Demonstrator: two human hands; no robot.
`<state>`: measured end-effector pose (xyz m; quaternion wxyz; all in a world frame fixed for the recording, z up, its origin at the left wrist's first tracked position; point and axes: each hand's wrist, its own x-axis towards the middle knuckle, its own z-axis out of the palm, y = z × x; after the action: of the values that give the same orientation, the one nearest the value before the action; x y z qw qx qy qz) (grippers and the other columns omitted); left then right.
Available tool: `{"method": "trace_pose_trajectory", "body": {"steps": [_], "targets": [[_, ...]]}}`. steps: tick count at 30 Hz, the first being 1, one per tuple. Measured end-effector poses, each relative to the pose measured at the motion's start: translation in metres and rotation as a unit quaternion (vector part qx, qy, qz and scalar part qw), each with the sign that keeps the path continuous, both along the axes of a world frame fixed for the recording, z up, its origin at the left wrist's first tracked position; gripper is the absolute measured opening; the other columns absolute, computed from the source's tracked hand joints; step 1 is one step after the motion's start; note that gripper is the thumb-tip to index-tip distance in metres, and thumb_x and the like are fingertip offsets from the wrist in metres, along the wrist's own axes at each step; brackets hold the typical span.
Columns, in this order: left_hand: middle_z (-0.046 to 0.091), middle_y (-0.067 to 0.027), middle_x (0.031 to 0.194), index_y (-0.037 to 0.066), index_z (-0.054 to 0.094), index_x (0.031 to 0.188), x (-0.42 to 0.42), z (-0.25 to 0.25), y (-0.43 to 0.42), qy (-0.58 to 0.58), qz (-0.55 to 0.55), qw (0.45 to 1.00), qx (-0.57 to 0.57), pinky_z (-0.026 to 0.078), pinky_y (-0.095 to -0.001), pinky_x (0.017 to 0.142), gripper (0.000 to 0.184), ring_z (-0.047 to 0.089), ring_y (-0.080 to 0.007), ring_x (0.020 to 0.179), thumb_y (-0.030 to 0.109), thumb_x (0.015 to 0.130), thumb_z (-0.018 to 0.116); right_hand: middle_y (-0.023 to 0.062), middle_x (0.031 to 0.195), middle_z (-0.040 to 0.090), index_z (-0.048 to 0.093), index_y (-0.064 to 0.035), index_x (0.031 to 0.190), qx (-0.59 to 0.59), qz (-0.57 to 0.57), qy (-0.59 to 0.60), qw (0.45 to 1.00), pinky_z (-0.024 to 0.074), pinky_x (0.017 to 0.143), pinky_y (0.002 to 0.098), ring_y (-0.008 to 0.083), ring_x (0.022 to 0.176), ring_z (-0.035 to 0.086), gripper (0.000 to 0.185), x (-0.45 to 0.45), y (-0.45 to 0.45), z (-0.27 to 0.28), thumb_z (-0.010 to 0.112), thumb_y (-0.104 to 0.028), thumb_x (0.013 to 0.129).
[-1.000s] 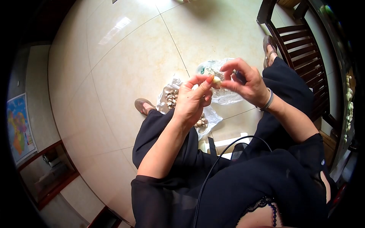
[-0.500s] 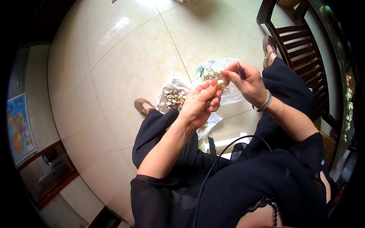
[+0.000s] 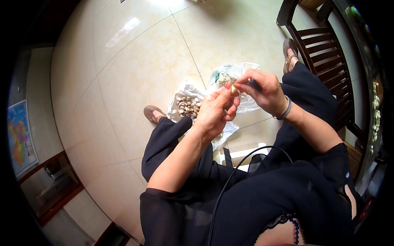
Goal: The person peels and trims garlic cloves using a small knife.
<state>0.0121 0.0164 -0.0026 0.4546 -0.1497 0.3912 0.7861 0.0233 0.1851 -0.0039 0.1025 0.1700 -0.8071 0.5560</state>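
My left hand (image 3: pixel 215 107) is closed, its thumb and fingers pinching a small pale, rounded piece (image 3: pixel 234 89) whose kind I cannot make out. My right hand (image 3: pixel 264 91) meets it from the right, with thumb and forefinger pressed at the pale piece. A slim dark tool (image 3: pixel 255 85) sits within my right hand, mostly hidden by the fingers. Below and left of the hands, a white plastic bag (image 3: pixel 176 97) lies open on the floor with many small brown-and-white pieces (image 3: pixel 188 107). Behind the hands, a clear plastic bag (image 3: pixel 246 67) holds pale scraps (image 3: pixel 225 78).
A dark slatted wooden chair (image 3: pixel 328 53) stands at the right. Along the right edge, pale pieces (image 3: pixel 375 110) lie in a row on a dark surface. A black cable (image 3: pixel 230 180) runs over my lap, near a white object (image 3: pixel 242 153) between my legs. Tiled floor (image 3: pixel 135 82) spreads ahead.
My right thumb and forefinger have come down and left onto the pale piece. The dark tool, pointing up from the right hand before, is now largely covered. The left hand has barely moved.
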Motion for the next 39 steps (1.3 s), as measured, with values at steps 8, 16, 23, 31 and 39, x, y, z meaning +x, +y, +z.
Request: {"method": "trace_pose_trajectory", "body": {"steps": [8, 16, 23, 31, 39], "targets": [[0.053, -0.0041, 0.068, 0.003, 0.050, 0.090, 0.002, 0.003, -0.001, -0.054, 0.001, 0.998, 0.012, 0.028, -0.0169, 0.039, 0.027, 0.043, -0.0073, 0.049, 0.030, 0.090, 0.047, 0.0121, 0.061, 0.053, 0.054, 0.0023, 0.078, -0.030, -0.064, -0.152, 0.986, 0.0405, 0.050, 0.0273, 0.0216, 0.052, 0.053, 0.018, 0.001, 0.001, 0.004, 0.057, -0.015, 0.083], [0.052, -0.0050, 0.070, 0.002, 0.050, 0.091, 0.002, 0.004, -0.003, -0.033, 0.003, 0.999, -0.006, 0.028, -0.0170, 0.040, 0.026, 0.041, -0.0069, 0.048, 0.028, 0.091, 0.044, 0.0098, 0.064, 0.055, 0.058, 0.0009, 0.076, -0.092, -0.046, -0.137, 0.985, 0.0402, 0.052, 0.0275, 0.0179, 0.054, 0.050, 0.018, -0.003, -0.002, 0.000, 0.061, -0.017, 0.080], [0.050, -0.0055, 0.071, 0.004, 0.049, 0.088, 0.009, -0.002, -0.004, 0.019, -0.017, 0.998, -0.053, 0.029, -0.0186, 0.040, 0.020, 0.039, -0.0077, 0.049, 0.024, 0.091, 0.044, 0.0104, 0.070, 0.056, 0.060, -0.0025, 0.079, 0.023, -0.006, -0.002, 1.000, 0.0443, 0.055, 0.0296, 0.0236, 0.061, 0.056, 0.012, 0.001, -0.002, -0.010, 0.065, -0.012, 0.074], [0.049, -0.0031, 0.069, 0.007, 0.049, 0.090, 0.008, -0.008, 0.001, -0.007, 0.006, 0.998, -0.061, 0.032, -0.0185, 0.041, 0.019, 0.042, -0.0080, 0.049, 0.025, 0.091, 0.044, 0.0128, 0.068, 0.054, 0.055, -0.0015, 0.074, 0.052, -0.034, -0.010, 0.998, 0.0439, 0.055, 0.0321, 0.0289, 0.063, 0.056, 0.015, 0.006, -0.001, -0.020, 0.062, -0.015, 0.074], [0.047, 0.0012, 0.066, 0.008, 0.050, 0.088, 0.004, 0.002, 0.004, 0.051, -0.005, 0.996, -0.080, 0.031, -0.0166, 0.041, 0.022, 0.041, -0.0057, 0.049, 0.029, 0.091, 0.045, 0.0160, 0.062, 0.052, 0.052, 0.0002, 0.071, 0.022, -0.073, -0.090, 0.993, 0.0417, 0.052, 0.0360, 0.0317, 0.056, 0.053, 0.021, 0.001, 0.001, -0.015, 0.057, -0.019, 0.077]]}}
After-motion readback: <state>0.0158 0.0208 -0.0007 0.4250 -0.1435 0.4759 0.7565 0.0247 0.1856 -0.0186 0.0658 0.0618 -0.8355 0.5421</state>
